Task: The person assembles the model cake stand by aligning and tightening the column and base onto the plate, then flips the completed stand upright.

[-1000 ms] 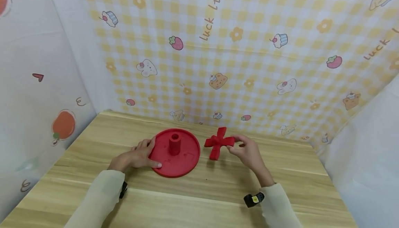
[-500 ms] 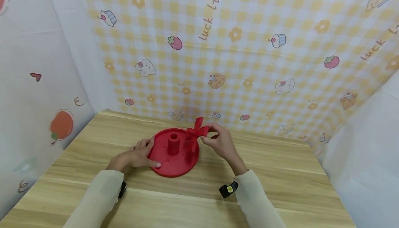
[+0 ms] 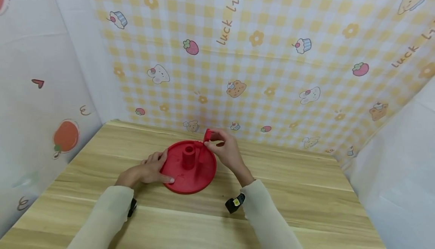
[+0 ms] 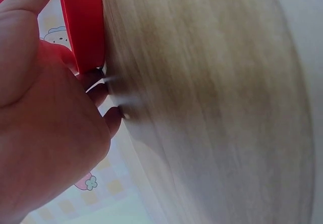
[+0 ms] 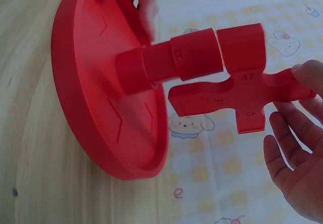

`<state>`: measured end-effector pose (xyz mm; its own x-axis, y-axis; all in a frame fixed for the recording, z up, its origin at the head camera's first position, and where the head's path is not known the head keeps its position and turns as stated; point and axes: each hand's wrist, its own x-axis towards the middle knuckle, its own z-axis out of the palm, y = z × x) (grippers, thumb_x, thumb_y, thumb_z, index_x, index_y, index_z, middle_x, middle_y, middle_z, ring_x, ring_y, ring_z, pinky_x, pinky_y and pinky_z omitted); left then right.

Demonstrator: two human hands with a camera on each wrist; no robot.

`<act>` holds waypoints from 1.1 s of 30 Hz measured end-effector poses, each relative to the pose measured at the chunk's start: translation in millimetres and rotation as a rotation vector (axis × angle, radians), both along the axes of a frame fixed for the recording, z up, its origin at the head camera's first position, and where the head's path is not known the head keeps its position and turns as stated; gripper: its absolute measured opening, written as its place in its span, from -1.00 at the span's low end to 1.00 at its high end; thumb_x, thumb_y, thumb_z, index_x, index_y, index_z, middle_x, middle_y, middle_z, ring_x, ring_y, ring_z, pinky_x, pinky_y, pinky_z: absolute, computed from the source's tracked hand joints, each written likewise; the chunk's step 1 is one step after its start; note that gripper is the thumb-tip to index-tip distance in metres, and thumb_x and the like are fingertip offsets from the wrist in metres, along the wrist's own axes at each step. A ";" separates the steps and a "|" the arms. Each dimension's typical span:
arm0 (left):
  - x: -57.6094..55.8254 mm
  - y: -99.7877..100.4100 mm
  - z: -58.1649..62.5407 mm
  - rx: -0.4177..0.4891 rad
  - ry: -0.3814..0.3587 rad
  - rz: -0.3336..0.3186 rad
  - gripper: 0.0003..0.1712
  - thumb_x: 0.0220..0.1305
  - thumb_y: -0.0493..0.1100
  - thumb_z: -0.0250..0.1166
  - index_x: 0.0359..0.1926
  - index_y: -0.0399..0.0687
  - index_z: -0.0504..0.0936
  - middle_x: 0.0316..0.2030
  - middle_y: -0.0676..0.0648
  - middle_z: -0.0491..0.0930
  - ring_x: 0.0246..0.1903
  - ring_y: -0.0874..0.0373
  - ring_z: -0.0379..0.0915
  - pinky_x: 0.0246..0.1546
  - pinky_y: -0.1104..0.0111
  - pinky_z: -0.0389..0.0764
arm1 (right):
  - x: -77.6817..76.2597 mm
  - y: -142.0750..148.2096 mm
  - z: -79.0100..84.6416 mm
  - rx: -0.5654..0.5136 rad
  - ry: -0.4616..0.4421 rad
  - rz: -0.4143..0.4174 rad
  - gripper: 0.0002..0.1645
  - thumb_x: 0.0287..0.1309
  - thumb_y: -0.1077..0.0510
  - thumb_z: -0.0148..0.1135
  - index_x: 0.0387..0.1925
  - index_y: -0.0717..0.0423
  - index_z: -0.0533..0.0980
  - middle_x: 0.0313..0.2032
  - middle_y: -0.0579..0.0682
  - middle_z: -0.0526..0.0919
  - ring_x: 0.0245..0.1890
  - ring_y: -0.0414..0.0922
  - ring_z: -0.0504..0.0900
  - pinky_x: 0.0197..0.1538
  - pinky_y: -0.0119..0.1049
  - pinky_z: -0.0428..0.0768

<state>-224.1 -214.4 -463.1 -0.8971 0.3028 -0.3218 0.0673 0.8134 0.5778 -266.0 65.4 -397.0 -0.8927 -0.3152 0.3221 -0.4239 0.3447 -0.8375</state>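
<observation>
A round red base [image 3: 185, 187] with a raised rim lies on the wooden table, and a hollow post [image 3: 188, 160] stands up from its middle. My left hand [image 3: 149, 170] holds the base at its left edge, thumb over the rim and fingers along the outer side. Between thumb and fingers, my right hand [image 3: 228, 151] pinches one arm of a red cross-shaped piece [image 5: 247, 89] with numbers on it. The cross is above the right part of the base, beside the top of the post, apart from it in the right wrist view. In the head view the cross appears nearly edge-on.
The wooden table [image 3: 295, 200] reaches a checked cloth wall [image 3: 272, 67] behind. White cloth [image 3: 68, 64] hangs at the left and more at the right. A black wrist camera [image 3: 234, 203] sits at the right wrist.
My right hand has carried the red cross-shaped piece leftward from the table's right side to over the base, turning it edge-on. My left hand has stayed on the base's rim.
</observation>
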 end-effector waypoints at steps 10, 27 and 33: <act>4.6 2.5 10.6 -0.005 -0.012 -0.005 0.39 0.10 0.29 0.41 0.53 -0.39 -0.26 0.39 -0.42 -0.04 0.38 -0.35 -0.15 0.31 -0.32 -0.09 | -0.5 -15.4 1.8 0.006 0.002 0.003 -0.75 0.16 0.16 0.42 -0.12 0.07 0.61 -0.12 0.02 0.71 -0.09 -0.04 0.67 -0.15 -0.24 0.64; 2.0 3.2 7.9 -0.015 -0.002 -0.022 0.41 0.08 0.32 0.41 0.53 -0.38 -0.25 0.38 -0.40 -0.01 0.36 -0.34 -0.12 0.29 -0.30 -0.01 | -1.3 -39.5 -4.2 0.016 -0.003 0.035 -0.65 0.23 0.19 0.36 0.06 0.06 0.64 -0.08 0.02 0.72 -0.06 -0.07 0.65 -0.10 -0.32 0.65; 1.7 1.8 8.4 -0.002 -0.008 -0.020 0.41 0.09 0.32 0.40 0.53 -0.39 -0.27 0.39 -0.41 -0.03 0.37 -0.35 -0.15 0.29 -0.30 -0.05 | -3.0 -44.2 -8.7 0.037 0.005 0.023 -0.61 0.25 0.22 0.33 0.11 0.02 0.62 -0.05 0.02 0.71 -0.04 -0.07 0.62 -0.02 -0.23 0.63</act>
